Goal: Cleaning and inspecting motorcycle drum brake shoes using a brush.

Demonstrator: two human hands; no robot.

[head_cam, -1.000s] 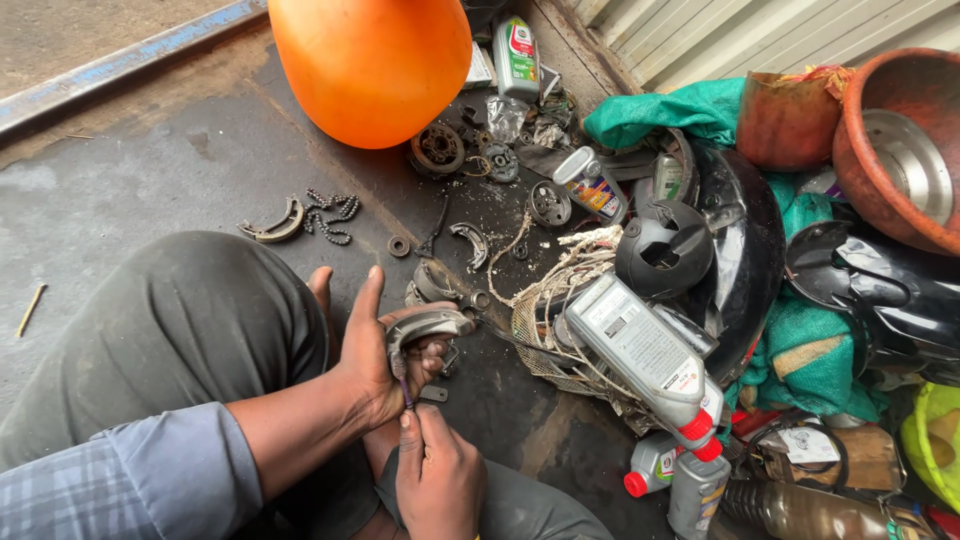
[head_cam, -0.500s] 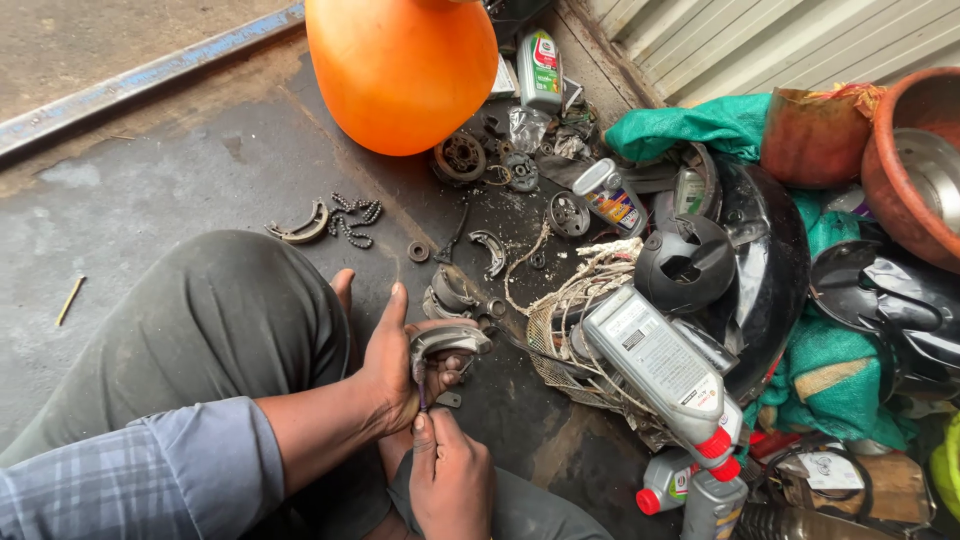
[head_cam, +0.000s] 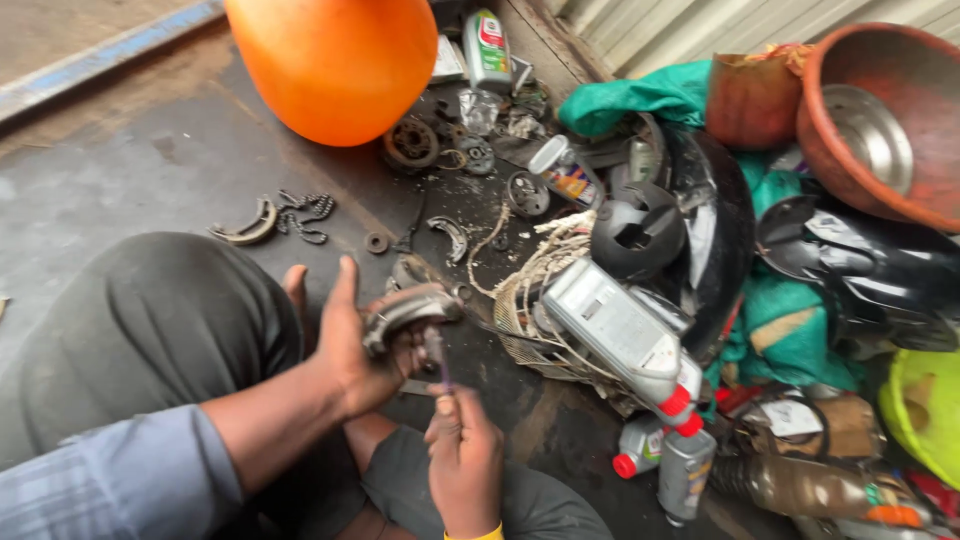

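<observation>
My left hand (head_cam: 352,345) grips a curved grey brake shoe (head_cam: 408,311) just above my knee. My right hand (head_cam: 465,450) sits below it, closed on a thin tool (head_cam: 438,362) whose tip touches the shoe's inner side. Another brake shoe (head_cam: 243,224) and small dark springs (head_cam: 308,212) lie on the dirty concrete floor to the left. Gears and round metal parts (head_cam: 412,145) are scattered further back.
A big orange round container (head_cam: 335,60) stands at the top. Grey oil bottles (head_cam: 620,330) with red caps, a woven basket (head_cam: 525,310), black scooter body panels (head_cam: 700,230), green cloth (head_cam: 640,100) and rusty metal bowls (head_cam: 880,120) crowd the right side.
The view has shifted slightly, so the pile sits lower and more to the right. Both hands stay together on the brake shoe, with the tool still working at it.
</observation>
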